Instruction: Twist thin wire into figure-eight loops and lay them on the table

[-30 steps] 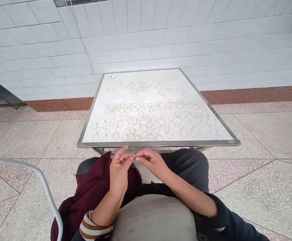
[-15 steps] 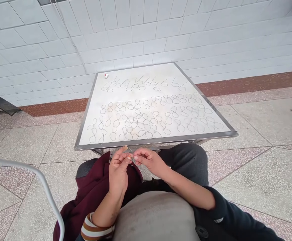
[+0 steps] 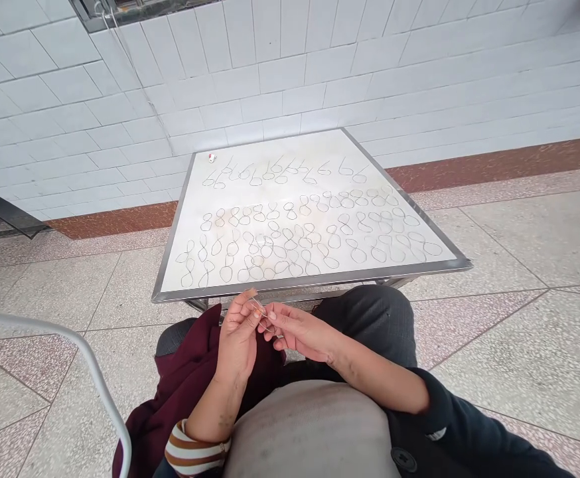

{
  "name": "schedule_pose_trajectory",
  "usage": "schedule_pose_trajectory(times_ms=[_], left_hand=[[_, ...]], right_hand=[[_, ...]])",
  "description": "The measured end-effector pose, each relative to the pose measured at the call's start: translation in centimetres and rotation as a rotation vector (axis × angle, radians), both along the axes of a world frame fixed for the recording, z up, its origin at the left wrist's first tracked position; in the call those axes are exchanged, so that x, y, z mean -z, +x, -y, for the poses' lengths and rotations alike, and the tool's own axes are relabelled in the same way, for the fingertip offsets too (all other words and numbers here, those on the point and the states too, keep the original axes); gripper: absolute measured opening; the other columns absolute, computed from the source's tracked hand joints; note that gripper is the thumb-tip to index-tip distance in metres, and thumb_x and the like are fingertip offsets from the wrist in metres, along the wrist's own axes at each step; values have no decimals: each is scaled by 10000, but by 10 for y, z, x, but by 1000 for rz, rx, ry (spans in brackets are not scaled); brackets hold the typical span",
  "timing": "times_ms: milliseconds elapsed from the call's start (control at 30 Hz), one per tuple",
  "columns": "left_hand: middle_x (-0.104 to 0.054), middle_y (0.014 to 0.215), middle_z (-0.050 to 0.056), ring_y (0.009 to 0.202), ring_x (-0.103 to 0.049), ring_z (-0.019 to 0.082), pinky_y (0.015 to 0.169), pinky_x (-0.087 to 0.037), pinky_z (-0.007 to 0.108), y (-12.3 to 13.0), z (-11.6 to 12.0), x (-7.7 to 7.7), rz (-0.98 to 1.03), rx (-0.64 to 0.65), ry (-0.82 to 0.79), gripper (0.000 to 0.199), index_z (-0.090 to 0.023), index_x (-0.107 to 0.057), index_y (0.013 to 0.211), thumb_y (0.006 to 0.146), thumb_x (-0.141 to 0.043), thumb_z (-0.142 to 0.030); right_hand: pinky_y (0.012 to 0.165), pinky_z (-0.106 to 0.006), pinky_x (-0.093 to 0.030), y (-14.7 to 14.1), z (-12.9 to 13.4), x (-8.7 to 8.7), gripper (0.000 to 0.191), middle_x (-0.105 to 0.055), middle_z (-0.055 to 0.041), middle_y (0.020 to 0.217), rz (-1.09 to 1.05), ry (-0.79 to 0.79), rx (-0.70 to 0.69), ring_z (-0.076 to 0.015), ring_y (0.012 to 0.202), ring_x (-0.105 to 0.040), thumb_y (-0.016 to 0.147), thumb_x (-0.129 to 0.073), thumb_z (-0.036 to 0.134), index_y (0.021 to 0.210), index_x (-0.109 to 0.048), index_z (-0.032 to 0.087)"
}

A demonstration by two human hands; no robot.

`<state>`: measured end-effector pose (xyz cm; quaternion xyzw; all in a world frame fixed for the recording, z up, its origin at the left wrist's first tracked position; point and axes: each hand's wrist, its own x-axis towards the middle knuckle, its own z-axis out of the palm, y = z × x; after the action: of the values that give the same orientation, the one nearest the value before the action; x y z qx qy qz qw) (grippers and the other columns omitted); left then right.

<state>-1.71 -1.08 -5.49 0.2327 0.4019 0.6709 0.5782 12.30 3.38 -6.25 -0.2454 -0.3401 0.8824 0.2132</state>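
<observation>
Your L hand [image 3: 237,335] and R hand [image 3: 294,325] meet just off the table's front edge, above your lap, both grasping one thin piece, wire by the look [image 3: 257,303]. L thumb and fingers pinch it, L index fingertip raised; R thumb and fingers pinch it nr the same spot, other fingers curled. The piece shows as a bent line btwn your fingertips; its full shape is partly hidden.

Beyond the front edge, the table [image 3: 290,146] carries the rest. Thin 8-shaped loops [image 3: 290,211] lie in uneven rows from the front edge to abt the middle, running from L edge to R edge, some touching or overlapping. Nr the back edge, 6-shaped pieces [image 3: 324,170], ea. w/ a loop and a loose tail, lie in a looser band. A small red-and-white item [image 3: 212,158] sits by the back L corner.

Progress, judged from the layout: the 8s look done, approx. dozens, exact no. unclear; the 6s look half-formed, so prob. left to do, along w/ the piece in your hands, not yet on the surface.

Farther out: white tiled wall [image 3: 280,73] past the back edge, speckled floor [image 3: 509,345] around.
</observation>
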Motion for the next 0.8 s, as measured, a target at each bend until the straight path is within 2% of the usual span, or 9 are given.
schedule_pose_trajectory(times_ms=[133, 267, 400, 500, 600, 800], left_hand=[[-636, 777, -12, 789, -579, 106, 792, -456, 223, 0, 0, 1, 26, 41, 31, 424, -214, -677, 1119, 714, -798, -197], [-698, 867, 22, 962, -609, 152, 932, -434, 289, 3, 1, 0, 13, 24, 11, 457, -223, -662, 1162, 724, -792, -209], [-701, 1031, 42, 1000, -617, 157, 978, -414, 322, 5, 3, -2, -58, -50, -31, 447, -235, -642, 1175, 748, -772, -207], [-683, 936, 14, 937, -618, 140, 959, -428, 318, 4, 6, -2, -87, -103, -44, 416, -233, -642, 1162, 762, -757, -208], [-673, 925, 16, 899, -617, 141, 922, -453, 323, 2, 9, -2, -102, -79, -31, 414, -234, -630, 1181, 781, -735, -220], [-669, 890, 14, 860, -617, 127, 886, -472, 299, 3, 6, 3, -128, -157, -87, 393, -208, -658, 1118, 743, -773, -225]], right_hand=[[547, -167, -322, -2, 2, -5, 247, -477, 34, 752, -91, -88, 20, -57, 643, -414, 763, -792, 326, 885, -638, 176], [503, -173, -258, -5, 5, -6, 249, -441, 42, 722, -84, -47, 107, -59, 620, -370, 751, -800, 298, 907, -640, 188], [485, -192, -240, -8, 5, 0, 272, -483, 43, 762, -44, 110, 215, -48, 575, -364, 761, -778, 330, 939, -619, 199], [476, -204, -282, -10, 1, 8, 292, -504, 51, 768, 24, 278, 294, -46, 534, -387, 767, -759, 341, 968, -591, 212], [469, -216, -330, -12, -3, 16, 319, -522, 54, 771, 134, 402, 350, -52, 508, -417, 783, -728, 369, 1014, -559, 228], [468, -237, -418, -13, -4, 24, 370, -563, 34, 835, 269, 531, 381, -69, 505, -471, 780, -707, 429, 1055, -544, 242]])
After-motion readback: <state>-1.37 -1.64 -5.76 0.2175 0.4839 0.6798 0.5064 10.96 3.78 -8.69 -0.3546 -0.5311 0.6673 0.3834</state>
